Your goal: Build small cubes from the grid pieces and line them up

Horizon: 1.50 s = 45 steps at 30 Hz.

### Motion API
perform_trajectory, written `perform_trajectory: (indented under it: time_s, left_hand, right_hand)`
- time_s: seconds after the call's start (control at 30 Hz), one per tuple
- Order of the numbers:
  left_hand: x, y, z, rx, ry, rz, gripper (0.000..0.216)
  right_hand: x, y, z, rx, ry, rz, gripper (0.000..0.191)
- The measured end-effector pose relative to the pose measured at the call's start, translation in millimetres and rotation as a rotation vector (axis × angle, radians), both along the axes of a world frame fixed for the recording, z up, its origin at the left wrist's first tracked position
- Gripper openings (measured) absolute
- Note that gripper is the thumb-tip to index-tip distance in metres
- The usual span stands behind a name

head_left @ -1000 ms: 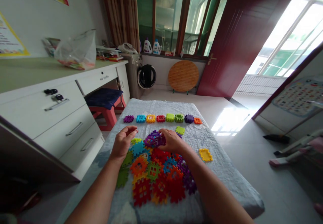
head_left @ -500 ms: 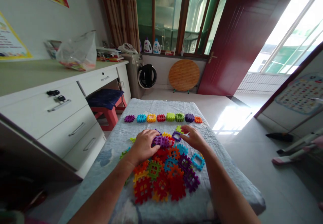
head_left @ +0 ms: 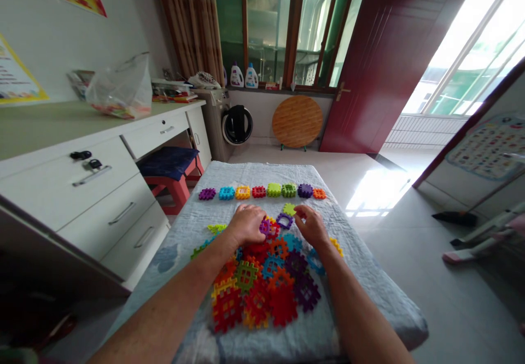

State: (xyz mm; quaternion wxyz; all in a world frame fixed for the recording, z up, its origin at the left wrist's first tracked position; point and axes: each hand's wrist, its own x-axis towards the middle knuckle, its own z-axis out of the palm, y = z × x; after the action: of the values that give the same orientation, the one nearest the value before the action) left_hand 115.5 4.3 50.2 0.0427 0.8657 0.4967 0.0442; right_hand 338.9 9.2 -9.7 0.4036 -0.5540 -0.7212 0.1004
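My left hand [head_left: 247, 225] is curled over the far side of a pile of toothed plastic building tiles [head_left: 262, 293]. A purple tile [head_left: 265, 226] is gripped in its fingers, partly hidden by the hand. Just to the right, my right hand [head_left: 311, 226] has its fingers bent and apart, with nothing seen between them. Its fingertips are beside a lime-green tile [head_left: 289, 209]. A purple square frame [head_left: 284, 221] lies between the two hands. Red, orange, blue, green and yellow tiles overlap in the pile below.
A row of several assembled blocks [head_left: 274, 190] crosses the far part of the cloth-covered table [head_left: 262, 171]. On the left stand a white desk [head_left: 102, 205] and a red stool [head_left: 174, 169]. A washing machine [head_left: 217, 120] and a round wooden tabletop [head_left: 297, 121] are behind.
My left hand has shifted right and closed further over the purple tile, now less visible. My right hand has moved slightly and its fingers are more bent. The view has tilted slightly.
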Motion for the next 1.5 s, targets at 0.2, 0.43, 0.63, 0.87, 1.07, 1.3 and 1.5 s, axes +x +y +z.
perform_trajectory:
  time_s: [0.2, 0.43, 0.63, 0.87, 1.07, 1.3, 1.5]
  left_hand:
    - [-23, 8, 0.5, -0.014, -0.057, 0.005, 0.045]
    - [-17, 1, -2.7, -0.095, 0.085, -0.046, 0.045]
    - [-4, 3, 2.1, -0.059, 0.194, -0.072, 0.035]
    - [-2, 12, -3.4, -0.069, 0.203, -0.088, 0.039]
    - [-1, 13, -6.0, -0.008, 0.166, -0.063, 0.035]
    - [-49, 27, 6.2, 0.089, -0.23, 0.013, 0.042]
    - [-146, 56, 8.1, 0.038, -0.351, 0.251, 0.048]
  right_hand:
    - [-2, 0, 0.3, -0.002, 0.005, -0.027, 0.019]
    - [-3, 1, -1.3, -0.02, -0.017, -0.024, 0.019]
    - [-3, 0, -1.1, -0.027, -0.031, -0.035, 0.019]
    - [-3, 0, -1.7, -0.022, -0.019, -0.024, 0.019]
    - [-2, 1, -4.7, -0.004, -0.016, -0.027, 0.019]
    - [0, 3, -5.8, -0.008, -0.028, -0.013, 0.02]
    - [0, 2, -4.2, -0.029, -0.05, -0.007, 0.02]
